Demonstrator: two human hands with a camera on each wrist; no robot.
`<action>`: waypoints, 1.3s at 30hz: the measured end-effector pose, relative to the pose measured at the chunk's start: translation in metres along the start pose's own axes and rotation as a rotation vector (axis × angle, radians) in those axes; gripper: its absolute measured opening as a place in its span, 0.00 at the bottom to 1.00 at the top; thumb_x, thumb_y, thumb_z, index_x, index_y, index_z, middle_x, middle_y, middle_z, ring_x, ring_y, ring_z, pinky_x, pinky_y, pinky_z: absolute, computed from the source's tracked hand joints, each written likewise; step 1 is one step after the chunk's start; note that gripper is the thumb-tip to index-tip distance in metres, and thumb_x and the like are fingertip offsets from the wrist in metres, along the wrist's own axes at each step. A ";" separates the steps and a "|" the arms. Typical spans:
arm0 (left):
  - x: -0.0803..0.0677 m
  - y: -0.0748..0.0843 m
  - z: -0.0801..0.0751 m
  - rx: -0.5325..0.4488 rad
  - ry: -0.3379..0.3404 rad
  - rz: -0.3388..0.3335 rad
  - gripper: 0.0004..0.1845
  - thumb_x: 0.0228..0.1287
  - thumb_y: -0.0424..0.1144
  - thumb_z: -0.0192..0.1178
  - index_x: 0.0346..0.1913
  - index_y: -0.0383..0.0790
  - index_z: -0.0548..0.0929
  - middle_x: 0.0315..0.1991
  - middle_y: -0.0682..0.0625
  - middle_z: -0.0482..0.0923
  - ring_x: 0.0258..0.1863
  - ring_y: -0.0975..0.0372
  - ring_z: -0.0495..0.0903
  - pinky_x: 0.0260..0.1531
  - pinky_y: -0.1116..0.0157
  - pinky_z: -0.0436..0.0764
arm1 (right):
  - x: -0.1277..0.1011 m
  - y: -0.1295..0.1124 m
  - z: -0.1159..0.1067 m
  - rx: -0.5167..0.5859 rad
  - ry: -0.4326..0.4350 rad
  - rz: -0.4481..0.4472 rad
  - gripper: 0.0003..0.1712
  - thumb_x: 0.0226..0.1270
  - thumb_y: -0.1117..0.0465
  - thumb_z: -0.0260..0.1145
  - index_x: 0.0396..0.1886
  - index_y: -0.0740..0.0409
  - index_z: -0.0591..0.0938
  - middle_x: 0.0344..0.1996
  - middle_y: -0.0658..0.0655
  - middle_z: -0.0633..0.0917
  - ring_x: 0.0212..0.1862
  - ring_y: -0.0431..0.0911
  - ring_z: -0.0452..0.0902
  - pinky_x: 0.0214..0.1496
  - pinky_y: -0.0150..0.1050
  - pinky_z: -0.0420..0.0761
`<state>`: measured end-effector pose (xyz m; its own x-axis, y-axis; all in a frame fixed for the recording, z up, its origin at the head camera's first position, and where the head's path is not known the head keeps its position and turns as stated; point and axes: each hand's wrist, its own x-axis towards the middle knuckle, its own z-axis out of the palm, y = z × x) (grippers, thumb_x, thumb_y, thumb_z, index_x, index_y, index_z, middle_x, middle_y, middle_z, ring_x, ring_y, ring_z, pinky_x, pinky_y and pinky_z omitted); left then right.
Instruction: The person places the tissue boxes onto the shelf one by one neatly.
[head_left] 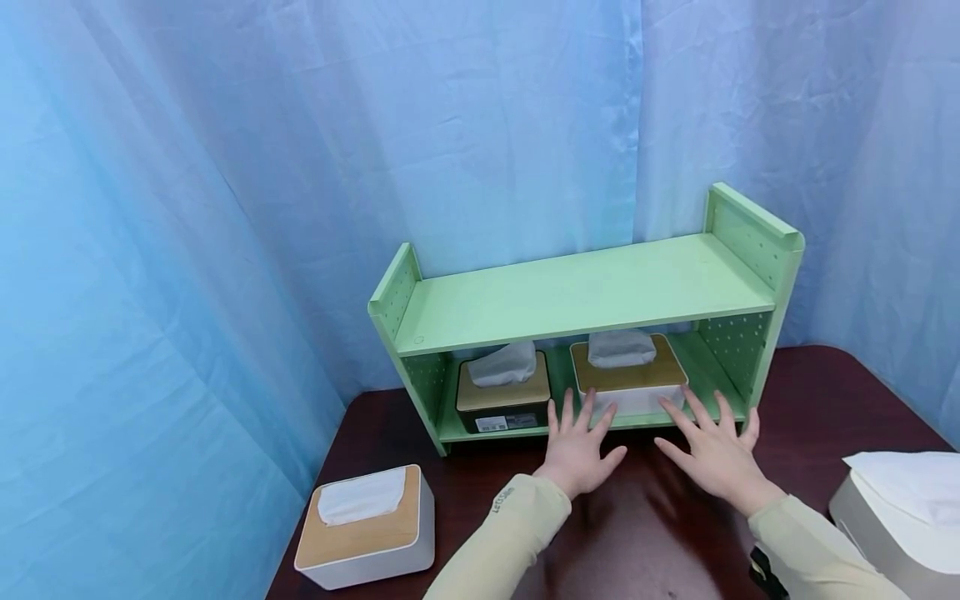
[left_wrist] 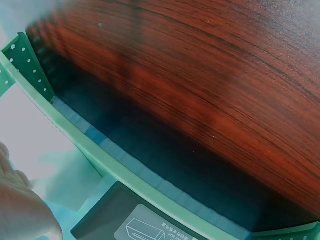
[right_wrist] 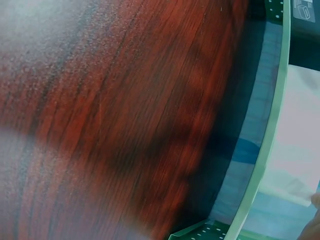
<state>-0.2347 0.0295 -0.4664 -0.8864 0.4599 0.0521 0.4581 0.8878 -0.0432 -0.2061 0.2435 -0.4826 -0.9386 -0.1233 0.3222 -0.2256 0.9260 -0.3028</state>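
In the head view a green two-tier shelf (head_left: 592,292) stands on the dark wooden table. On its lower tier sit a black tissue box (head_left: 504,396) with a wood-coloured lid and, to the right, a white tissue box (head_left: 633,375) with a similar lid. My left hand (head_left: 576,450) is spread before the white box's left front corner. With fingers splayed, my right hand (head_left: 716,454) reaches toward that box's right front corner. Whether the fingertips touch the box cannot be told. Both wrist views catch only a bit of a hand at the edge.
Another white tissue box (head_left: 367,525) with a wooden lid stands at the table's front left. At the right edge is a white box (head_left: 900,517) with tissue on top, partly cut off. Blue curtains (head_left: 510,125) hang behind the shelf and on the left.
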 end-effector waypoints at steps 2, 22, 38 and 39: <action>-0.001 0.000 -0.001 0.001 -0.003 0.002 0.32 0.69 0.67 0.32 0.74 0.67 0.45 0.77 0.55 0.37 0.76 0.52 0.36 0.71 0.47 0.43 | 0.000 0.000 0.000 -0.004 0.002 -0.001 0.38 0.67 0.37 0.55 0.73 0.43 0.59 0.73 0.63 0.55 0.68 0.73 0.42 0.58 0.77 0.30; -0.035 -0.017 0.003 0.007 0.129 0.108 0.32 0.69 0.66 0.33 0.74 0.65 0.51 0.77 0.51 0.43 0.75 0.50 0.39 0.69 0.43 0.47 | -0.028 -0.014 0.002 0.033 0.088 -0.014 0.37 0.65 0.41 0.59 0.71 0.44 0.63 0.72 0.61 0.57 0.67 0.72 0.46 0.58 0.76 0.32; -0.075 -0.057 -0.001 -0.104 0.128 0.124 0.33 0.70 0.65 0.36 0.74 0.61 0.53 0.76 0.45 0.42 0.75 0.47 0.38 0.67 0.39 0.45 | -0.044 -0.029 0.006 0.072 0.080 -0.047 0.35 0.64 0.42 0.61 0.69 0.43 0.64 0.72 0.62 0.55 0.66 0.69 0.49 0.57 0.74 0.37; -0.079 -0.062 -0.002 -0.113 0.133 0.124 0.33 0.70 0.65 0.37 0.74 0.61 0.53 0.76 0.44 0.42 0.75 0.47 0.39 0.67 0.39 0.45 | -0.045 -0.030 0.006 0.075 0.077 -0.047 0.35 0.64 0.42 0.60 0.69 0.43 0.64 0.72 0.62 0.55 0.66 0.68 0.49 0.57 0.74 0.38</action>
<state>-0.1928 -0.0623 -0.4662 -0.8094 0.5572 0.1853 0.5745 0.8167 0.0538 -0.1586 0.2193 -0.4936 -0.9044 -0.1359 0.4046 -0.2909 0.8899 -0.3513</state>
